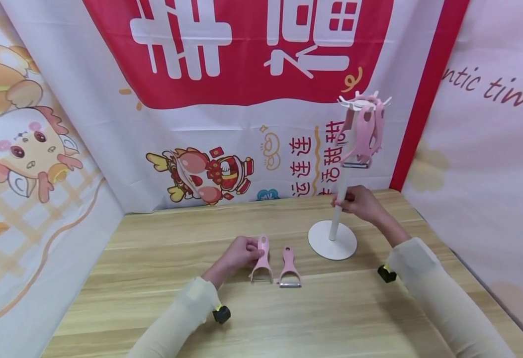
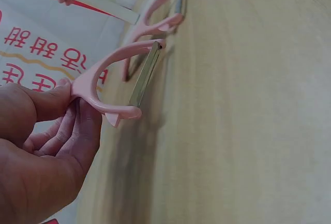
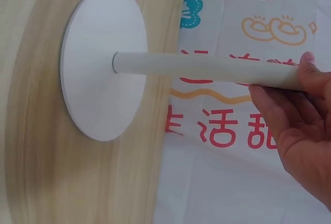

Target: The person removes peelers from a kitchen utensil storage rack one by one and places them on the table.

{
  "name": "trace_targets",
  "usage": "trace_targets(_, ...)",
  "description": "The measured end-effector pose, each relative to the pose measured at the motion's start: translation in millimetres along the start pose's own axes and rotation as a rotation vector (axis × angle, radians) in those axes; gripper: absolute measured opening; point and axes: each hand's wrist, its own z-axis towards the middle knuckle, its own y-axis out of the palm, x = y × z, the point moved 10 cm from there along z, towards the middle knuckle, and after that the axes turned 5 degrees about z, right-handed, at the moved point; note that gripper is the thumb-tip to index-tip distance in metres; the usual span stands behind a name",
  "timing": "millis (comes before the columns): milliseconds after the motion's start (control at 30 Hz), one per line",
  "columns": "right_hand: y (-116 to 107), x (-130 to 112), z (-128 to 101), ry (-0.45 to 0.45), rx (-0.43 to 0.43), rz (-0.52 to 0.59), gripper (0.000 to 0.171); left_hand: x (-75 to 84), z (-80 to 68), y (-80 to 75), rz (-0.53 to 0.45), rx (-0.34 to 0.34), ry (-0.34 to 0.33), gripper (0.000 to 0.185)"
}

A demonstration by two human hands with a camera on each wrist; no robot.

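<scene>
The red banner [image 1: 243,54] behind the table's far edge carries large white Chinese characters, cut off at the top and not fully legible. Below it, on the white part of the backdrop [image 1: 288,149], red characters run in vertical columns; "连连", "甜" and "活" are readable. The right-hand cloth [image 1: 489,149] carries cursive brown lettering reading "ntic time", cut off at both ends. No brand names or numbers are legible.

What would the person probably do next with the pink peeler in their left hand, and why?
Probably lift the pink peeler up to the stand and hang it. The left hand already pinches its handle, the right hand steadies the pole, and other peelers hang from the top.
</scene>
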Motion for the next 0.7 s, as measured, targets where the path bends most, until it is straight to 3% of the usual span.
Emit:
trace_targets(233, -16.1, -9.1, -5.5, -0.08, -0.045, -0.125, 0.025, -12.2, 1.3, 6.1, -0.048, 0.013, -0.034, 0.024)
trace_targets(400, -60.6, -12.5, -16.5, -0.021, -0.011, -0.154, 0.03, -14.6, -2.3, 2.6, 0.016, 0.048, -0.063, 0.025)
trace_targets(533, -108.0, -22.3, -29.2, 0.029, 0.095, -0.223, 0.035, -11.4, -8.1, 1.0, 0.061, 0.067, -0.062, 0.022)
trace_targets(700, -162.5, -63.4, -43.3, 0.015, 0.337, -0.194, 0.042, -12.0, -14.5, -0.5, 0.158, 0.083, -0.064, 0.018)
